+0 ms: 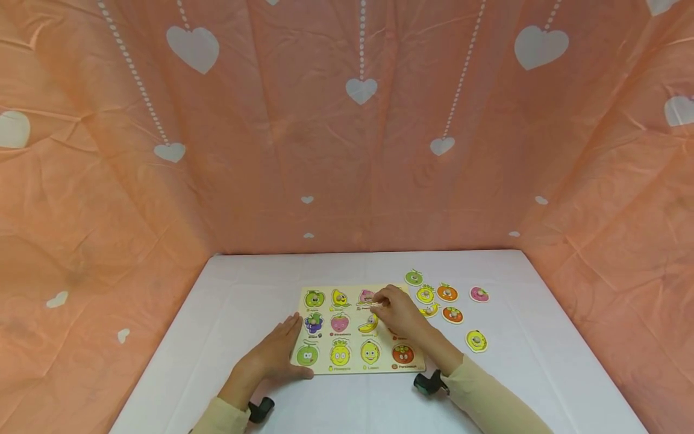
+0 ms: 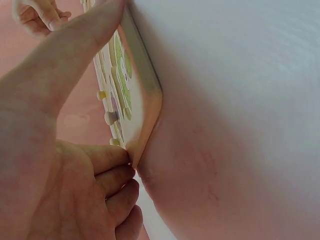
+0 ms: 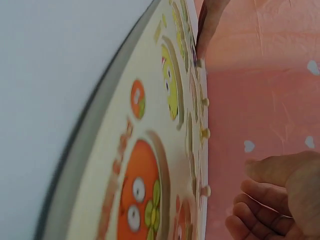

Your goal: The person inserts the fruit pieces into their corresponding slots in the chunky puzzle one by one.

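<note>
A wooden fruit puzzle board (image 1: pixel 355 369) lies flat on the table, with knobbed pieces in its back-left part. My left hand (image 1: pixel 279 349) spreads across its near-left corner, the fingers at the left edge and the thumb along the front; the left wrist view shows the fingertips (image 2: pixel 127 167) against the edge. Above the back row, my right hand (image 1: pixel 398 310) has its fingertips beside the pink peach piece (image 1: pixel 365 295). The right wrist view shows that hand (image 3: pixel 280 195) with loosely bent fingers, apart from the knobs, nothing visible between them.
Right of the board lie several loose pieces: a green melon (image 1: pixel 414 278), a pineapple (image 1: pixel 425 295), an orange (image 1: pixel 447 293), a banana (image 1: pixel 430 310), a red-orange fruit (image 1: pixel 452 315), a pink fruit (image 1: pixel 479 294) and a lemon (image 1: pixel 476 341). Pink cloth (image 1: pixel 363 181) walls the white table (image 1: pixel 531 374).
</note>
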`<state>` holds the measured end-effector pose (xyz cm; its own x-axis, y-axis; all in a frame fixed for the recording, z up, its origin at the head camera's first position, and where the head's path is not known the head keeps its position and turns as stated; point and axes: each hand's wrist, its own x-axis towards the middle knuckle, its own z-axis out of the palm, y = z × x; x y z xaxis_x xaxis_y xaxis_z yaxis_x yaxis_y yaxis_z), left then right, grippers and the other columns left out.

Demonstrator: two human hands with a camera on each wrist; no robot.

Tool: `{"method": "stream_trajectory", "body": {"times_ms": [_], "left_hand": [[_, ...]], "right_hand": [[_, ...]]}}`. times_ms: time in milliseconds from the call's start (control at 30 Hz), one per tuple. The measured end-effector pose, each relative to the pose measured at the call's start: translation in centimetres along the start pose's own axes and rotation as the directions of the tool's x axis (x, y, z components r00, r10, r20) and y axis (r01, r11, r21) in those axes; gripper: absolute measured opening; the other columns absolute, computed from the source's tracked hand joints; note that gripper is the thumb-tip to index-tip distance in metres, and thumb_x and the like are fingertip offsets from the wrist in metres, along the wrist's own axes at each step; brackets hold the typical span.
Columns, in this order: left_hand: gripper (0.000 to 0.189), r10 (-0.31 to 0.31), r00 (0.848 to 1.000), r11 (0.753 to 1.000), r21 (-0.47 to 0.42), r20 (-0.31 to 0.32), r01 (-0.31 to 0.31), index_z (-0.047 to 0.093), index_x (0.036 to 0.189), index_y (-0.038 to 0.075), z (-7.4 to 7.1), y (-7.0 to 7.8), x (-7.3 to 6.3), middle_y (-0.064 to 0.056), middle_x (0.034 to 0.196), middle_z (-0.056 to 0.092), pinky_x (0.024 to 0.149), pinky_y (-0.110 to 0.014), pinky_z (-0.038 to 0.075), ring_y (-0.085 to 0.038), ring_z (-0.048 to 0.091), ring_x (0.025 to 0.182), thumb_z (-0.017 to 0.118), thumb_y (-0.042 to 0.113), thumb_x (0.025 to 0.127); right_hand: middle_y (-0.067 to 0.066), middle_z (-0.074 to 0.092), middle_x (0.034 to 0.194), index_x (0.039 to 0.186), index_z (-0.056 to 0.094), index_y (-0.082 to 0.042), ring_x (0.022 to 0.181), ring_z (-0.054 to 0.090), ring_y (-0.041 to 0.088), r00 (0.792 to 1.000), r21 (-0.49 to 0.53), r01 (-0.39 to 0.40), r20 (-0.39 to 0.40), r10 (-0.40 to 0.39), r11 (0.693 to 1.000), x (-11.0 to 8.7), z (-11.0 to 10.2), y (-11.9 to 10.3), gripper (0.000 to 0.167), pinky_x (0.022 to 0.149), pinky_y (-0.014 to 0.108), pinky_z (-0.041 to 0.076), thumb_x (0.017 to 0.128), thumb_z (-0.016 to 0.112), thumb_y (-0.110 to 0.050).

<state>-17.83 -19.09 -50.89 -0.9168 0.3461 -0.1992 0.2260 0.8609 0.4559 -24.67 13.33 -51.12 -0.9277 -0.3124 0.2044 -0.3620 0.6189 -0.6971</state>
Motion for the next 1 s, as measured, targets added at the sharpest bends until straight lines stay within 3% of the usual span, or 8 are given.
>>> {"method": "stream_trajectory", "body": {"times_ms": [600,1000], "left_hand": [[0.128,-0.006,1.000,1.000,0.014,0.004,0.006,0.027,0.166,-0.006,0.0,-0.2,0.3,-0.024,0.176,0.022,0.132,-0.056,0.026,-0.042,0.022,0.163,0.097,0.049,0.074],[0.127,0.001,1.000,1.000,0.006,0.000,-0.001,0.029,0.165,-0.008,0.1,-0.1,0.1,-0.025,0.175,0.025,0.131,-0.057,0.028,-0.043,0.025,0.162,0.098,0.047,0.074]], "right_hand": [[0.007,0.068,0.106,0.110,0.074,0.000,0.096,0.062,0.019,0.992,-0.064,-0.094,-0.087,0.089,0.993,-2.2,-3.7,3.8,0.018,0.087,0.040,0.058,0.096,0.081,-0.010],[0.010,0.068,0.101,0.109,0.074,0.004,0.092,0.064,0.023,0.979,-0.090,-0.131,-0.166,0.115,0.987,-3.3,-6.7,6.5,0.018,0.083,0.039,0.059,0.095,0.079,-0.007]]}}
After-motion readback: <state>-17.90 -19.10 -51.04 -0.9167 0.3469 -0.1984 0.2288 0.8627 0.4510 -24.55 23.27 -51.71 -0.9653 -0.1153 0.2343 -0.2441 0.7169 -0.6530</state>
